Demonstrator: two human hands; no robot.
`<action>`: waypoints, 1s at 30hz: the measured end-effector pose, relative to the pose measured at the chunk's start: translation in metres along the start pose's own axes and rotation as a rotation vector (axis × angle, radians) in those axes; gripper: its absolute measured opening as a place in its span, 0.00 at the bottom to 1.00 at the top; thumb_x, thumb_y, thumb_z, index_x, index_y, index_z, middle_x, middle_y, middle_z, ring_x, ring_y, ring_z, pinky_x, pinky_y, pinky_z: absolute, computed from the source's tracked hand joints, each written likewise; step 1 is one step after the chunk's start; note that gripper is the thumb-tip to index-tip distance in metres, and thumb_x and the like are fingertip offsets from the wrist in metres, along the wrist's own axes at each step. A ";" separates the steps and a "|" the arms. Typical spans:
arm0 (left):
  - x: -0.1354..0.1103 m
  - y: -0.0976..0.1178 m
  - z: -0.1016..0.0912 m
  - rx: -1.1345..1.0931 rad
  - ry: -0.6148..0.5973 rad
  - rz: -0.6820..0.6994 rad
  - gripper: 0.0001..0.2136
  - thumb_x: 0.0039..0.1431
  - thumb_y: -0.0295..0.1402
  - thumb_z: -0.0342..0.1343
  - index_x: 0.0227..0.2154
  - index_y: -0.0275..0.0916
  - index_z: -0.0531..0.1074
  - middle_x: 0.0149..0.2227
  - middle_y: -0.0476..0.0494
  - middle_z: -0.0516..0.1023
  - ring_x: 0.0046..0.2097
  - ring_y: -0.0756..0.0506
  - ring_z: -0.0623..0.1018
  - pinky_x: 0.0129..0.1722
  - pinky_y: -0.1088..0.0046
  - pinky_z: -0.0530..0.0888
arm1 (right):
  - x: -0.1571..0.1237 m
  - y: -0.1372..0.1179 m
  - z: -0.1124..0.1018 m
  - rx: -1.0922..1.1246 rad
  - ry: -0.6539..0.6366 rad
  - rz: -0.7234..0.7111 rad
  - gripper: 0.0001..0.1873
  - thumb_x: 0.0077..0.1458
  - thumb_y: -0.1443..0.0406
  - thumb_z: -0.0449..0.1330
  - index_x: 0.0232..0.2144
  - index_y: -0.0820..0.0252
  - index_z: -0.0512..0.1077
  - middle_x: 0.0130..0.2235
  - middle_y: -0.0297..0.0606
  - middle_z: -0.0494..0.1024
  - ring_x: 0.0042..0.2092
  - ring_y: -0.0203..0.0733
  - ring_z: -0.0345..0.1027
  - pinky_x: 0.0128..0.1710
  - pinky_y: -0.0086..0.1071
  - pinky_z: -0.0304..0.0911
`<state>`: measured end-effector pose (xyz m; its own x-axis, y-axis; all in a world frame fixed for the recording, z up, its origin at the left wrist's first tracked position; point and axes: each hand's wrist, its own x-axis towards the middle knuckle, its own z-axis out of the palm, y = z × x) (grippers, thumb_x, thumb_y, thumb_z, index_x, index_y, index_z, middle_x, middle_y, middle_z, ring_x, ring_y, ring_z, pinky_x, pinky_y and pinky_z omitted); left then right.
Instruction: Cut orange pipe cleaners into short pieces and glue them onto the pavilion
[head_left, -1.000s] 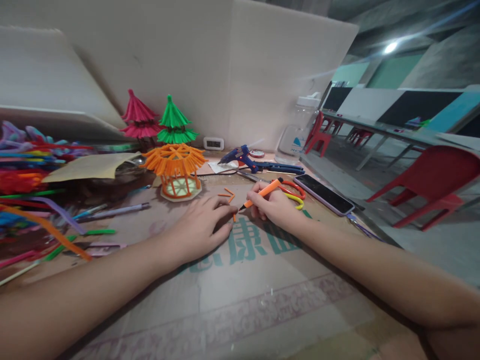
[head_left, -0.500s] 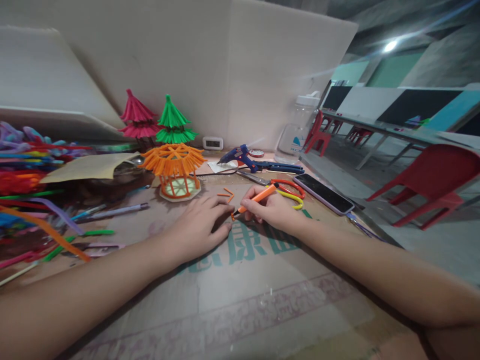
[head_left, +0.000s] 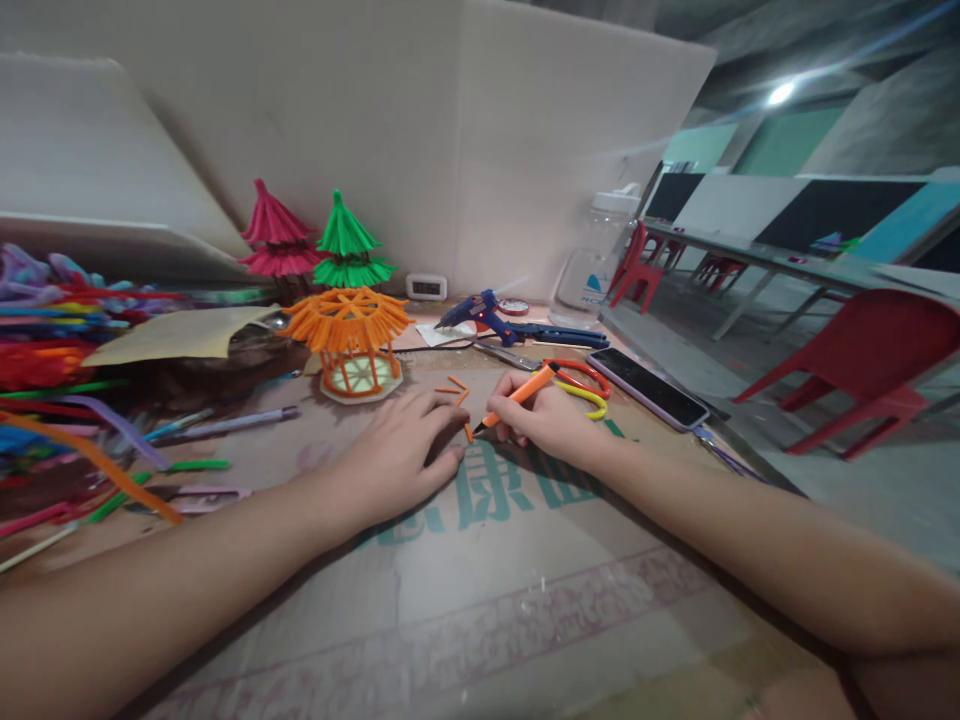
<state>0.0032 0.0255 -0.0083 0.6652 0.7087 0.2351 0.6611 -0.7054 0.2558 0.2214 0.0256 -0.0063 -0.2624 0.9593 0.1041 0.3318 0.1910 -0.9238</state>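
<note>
My right hand [head_left: 541,415] is closed round an orange pen [head_left: 517,398], its dark tip slanting down to the cardboard surface. Right at that tip lies a short orange pipe-cleaner piece [head_left: 469,433]. My left hand [head_left: 401,435] rests on the cardboard just left of the piece, with thumb and forefinger apart; whether a fingertip touches it I cannot tell. More cut orange pieces [head_left: 459,390] lie a little beyond the hands. Behind my left hand stands a small pavilion model [head_left: 362,345] with an orange fringed roof and a pale base.
Pink [head_left: 274,235] and green [head_left: 346,240] tiered roof models stand at the back. A blue glue gun [head_left: 484,315], scissors [head_left: 592,375], phone [head_left: 649,388] and water bottle [head_left: 592,265] sit to the right. Colourful pipe cleaners [head_left: 52,330] crowd the left, beside a purple pen [head_left: 240,423].
The pen tip has shifted slightly right, off the small orange piece to its right side. More of that piece now shows. My left hand has hardly moved.
</note>
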 end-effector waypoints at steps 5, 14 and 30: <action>0.000 -0.001 -0.001 0.007 -0.020 0.038 0.20 0.68 0.38 0.47 0.58 0.43 0.72 0.56 0.37 0.72 0.58 0.34 0.70 0.56 0.49 0.68 | 0.000 0.000 -0.001 0.033 0.015 -0.015 0.11 0.58 0.58 0.60 0.29 0.57 0.66 0.21 0.30 0.74 0.20 0.31 0.61 0.20 0.25 0.57; -0.001 -0.003 0.003 -0.005 0.009 -0.013 0.25 0.65 0.39 0.49 0.62 0.35 0.65 0.60 0.33 0.70 0.61 0.33 0.68 0.60 0.47 0.66 | 0.002 0.004 0.000 -0.016 0.040 -0.003 0.10 0.58 0.59 0.59 0.28 0.57 0.65 0.20 0.29 0.74 0.19 0.30 0.59 0.20 0.25 0.54; 0.000 -0.002 0.002 0.006 -0.001 0.046 0.20 0.68 0.38 0.48 0.58 0.43 0.73 0.56 0.37 0.73 0.57 0.34 0.70 0.56 0.49 0.68 | 0.002 0.002 0.000 0.042 0.048 0.011 0.11 0.58 0.57 0.59 0.28 0.56 0.64 0.20 0.28 0.73 0.19 0.31 0.57 0.19 0.25 0.54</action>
<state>0.0021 0.0271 -0.0108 0.6956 0.6751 0.2456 0.6317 -0.7376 0.2385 0.2221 0.0277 -0.0080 -0.2151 0.9704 0.1099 0.2959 0.1720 -0.9396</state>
